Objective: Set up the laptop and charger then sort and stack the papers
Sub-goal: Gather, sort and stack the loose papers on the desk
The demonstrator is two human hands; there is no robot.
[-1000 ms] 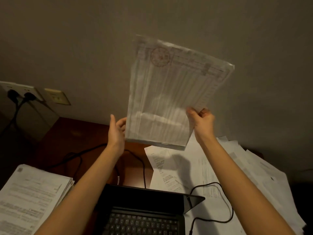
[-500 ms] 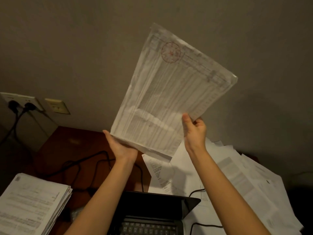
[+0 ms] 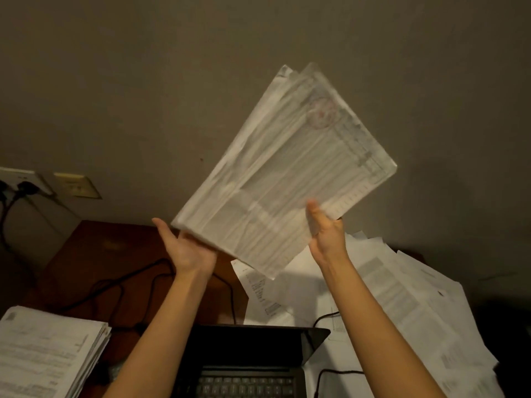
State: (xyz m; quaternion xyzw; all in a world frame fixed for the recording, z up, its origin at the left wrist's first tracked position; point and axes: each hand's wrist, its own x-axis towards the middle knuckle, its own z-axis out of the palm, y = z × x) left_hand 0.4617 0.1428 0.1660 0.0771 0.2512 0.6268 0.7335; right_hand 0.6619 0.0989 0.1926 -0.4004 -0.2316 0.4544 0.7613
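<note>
— Papers first: where is the bundle being handled?

— Held bundle (image 3: pixel 284 173) is up in the air at the centre-right of the frame, tilted so its top corner points to the upper right, blurred, with a red round stamp (image 3: pixel 321 112) near its upper end.

— Who has hold of it?

— Both hands. The left hand (image 3: pixel 189 248) is under the lower left corner, palm up, thumb stretched to the left, the corner lying on the palm; I cannot tell how its fingers lie behind the sheets. The right hand (image 3: pixel 326 231) pinches the lower right edge, thumb on the front face and fingers behind.

— And the rest of the papers?

— A neat stack (image 3: pixel 48 351) lies at the lower left on the wooden desk (image 3: pixel 115 254). Loose sheets (image 3: pixel 402 297) spread across the lower right.

— The laptop?

— Bottom centre, lid open, keyboard showing: the laptop (image 3: pixel 250 354) sits between the two forearms. A black cable (image 3: pixel 330 315) curls over the loose sheets beside it. More cables (image 3: pixel 120 282) cross the desk to plugs in a wall socket (image 3: pixel 26 183) at the left edge.
</note>
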